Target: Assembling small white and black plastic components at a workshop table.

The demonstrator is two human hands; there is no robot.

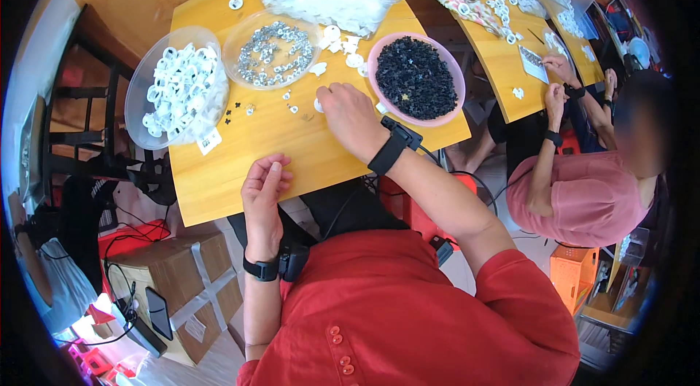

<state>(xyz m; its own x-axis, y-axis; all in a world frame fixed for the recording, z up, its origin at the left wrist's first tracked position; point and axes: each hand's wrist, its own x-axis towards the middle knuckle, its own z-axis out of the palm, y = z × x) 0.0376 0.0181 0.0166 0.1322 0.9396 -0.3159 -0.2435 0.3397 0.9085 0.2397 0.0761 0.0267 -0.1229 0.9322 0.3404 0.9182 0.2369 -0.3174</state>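
A small white rounded piece (318, 104) shows only partly, its tilt unclear, about midway between the table's (219, 185) left and right edges, closer to the near edge.

Probably a workshop: wooden tables (211, 185) bear tubs (135, 103) of small parts (415, 76).

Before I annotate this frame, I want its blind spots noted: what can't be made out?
All in the head view:
Right hand: its back hides whether it grips the white piece beside it.
Left hand: its curl hides whether anything small is inside.
Black bits: too small and heaped to tell single shapes.
Clear bin: the upper edge cuts off its far side.
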